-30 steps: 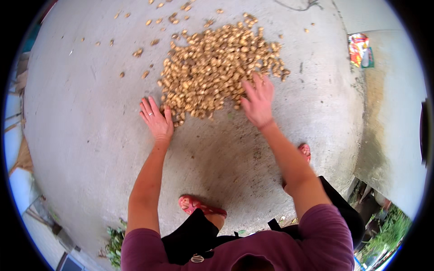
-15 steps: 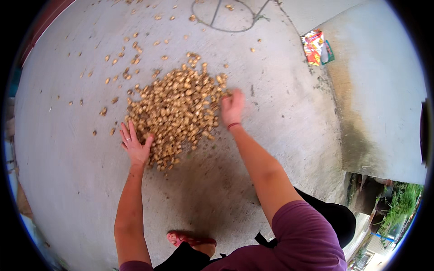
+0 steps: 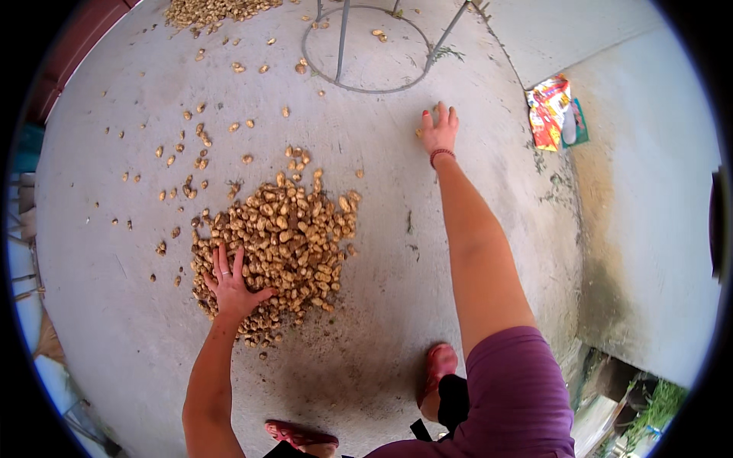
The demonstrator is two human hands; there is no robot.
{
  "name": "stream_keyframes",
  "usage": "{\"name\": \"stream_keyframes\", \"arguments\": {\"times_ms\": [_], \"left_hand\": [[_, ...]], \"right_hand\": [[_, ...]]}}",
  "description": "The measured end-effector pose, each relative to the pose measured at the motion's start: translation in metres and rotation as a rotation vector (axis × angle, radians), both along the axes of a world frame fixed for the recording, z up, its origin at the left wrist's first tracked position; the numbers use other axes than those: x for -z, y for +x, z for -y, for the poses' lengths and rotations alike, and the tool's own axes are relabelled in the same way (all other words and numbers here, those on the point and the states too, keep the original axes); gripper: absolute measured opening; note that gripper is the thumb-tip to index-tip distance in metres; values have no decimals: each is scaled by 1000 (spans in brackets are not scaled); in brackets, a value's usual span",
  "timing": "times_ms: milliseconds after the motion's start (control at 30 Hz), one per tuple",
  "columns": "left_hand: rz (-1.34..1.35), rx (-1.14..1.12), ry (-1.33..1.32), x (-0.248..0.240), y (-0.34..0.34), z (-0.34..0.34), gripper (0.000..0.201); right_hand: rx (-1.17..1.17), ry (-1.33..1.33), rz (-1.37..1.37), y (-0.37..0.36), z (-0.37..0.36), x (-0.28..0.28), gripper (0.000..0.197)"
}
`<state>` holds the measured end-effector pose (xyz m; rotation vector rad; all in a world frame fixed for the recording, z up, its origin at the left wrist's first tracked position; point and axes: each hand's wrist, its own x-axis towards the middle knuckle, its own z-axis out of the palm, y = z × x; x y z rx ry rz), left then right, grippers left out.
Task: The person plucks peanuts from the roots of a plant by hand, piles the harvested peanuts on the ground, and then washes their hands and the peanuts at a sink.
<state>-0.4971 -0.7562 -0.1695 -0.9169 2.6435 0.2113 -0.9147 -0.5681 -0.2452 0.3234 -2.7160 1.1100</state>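
Two hands down on concrete floor point(image 3: 382, 336). Left hand point(image 3: 231, 286), fingers spread flat, rests on near edge of nut pile point(image 3: 279, 244). Right hand point(image 3: 439, 130), fingers apart, reaches far out, touching one stray nut point(image 3: 419, 133).

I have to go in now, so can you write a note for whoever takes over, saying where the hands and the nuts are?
Left hand: open, flat on the near edge of the big pile of nuts.
Right hand: stretched far out, fingers spread over one stray nut; whether it grips it is unclear.
Done: most nuts sit in one heap on the concrete floor.
Left: scattered nuts lie beyond the heap, more by the wire ring stand and a second pile at the far edge.
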Motion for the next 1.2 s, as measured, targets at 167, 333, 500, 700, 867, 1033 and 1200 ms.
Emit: {"name": "stream_keyframes", "arguments": {"times_ms": [167, 333, 500, 700, 867, 1033, 1200], "left_hand": [[148, -52, 50, -9, -16, -1, 105], [179, -96, 48, -14, -17, -4, 104], [187, -132, 84, -17, -19, -5, 103], [237, -101, 144, -25, -26, -1, 99], [305, -104, 176, -34, -32, 2, 97], [306, -80, 181, -23, -16, 5, 100], [235, -25, 239, -17, -17, 1, 104]], "right_hand": [[-101, 242, -76, -33, 3, 18, 45], [-579, -225, 238, 85, 23, -13, 42], [-319, -1383, 991, 7, 79, -151, 53], [-361, -1703, 846, -52, 148, -212, 40], [-296, -1747, 843, -52, 112, -247, 30], [-371, -1782, 658, -22, -10, -265, 32], [-129, -1755, 360, 19, -150, -271, 31]]}}
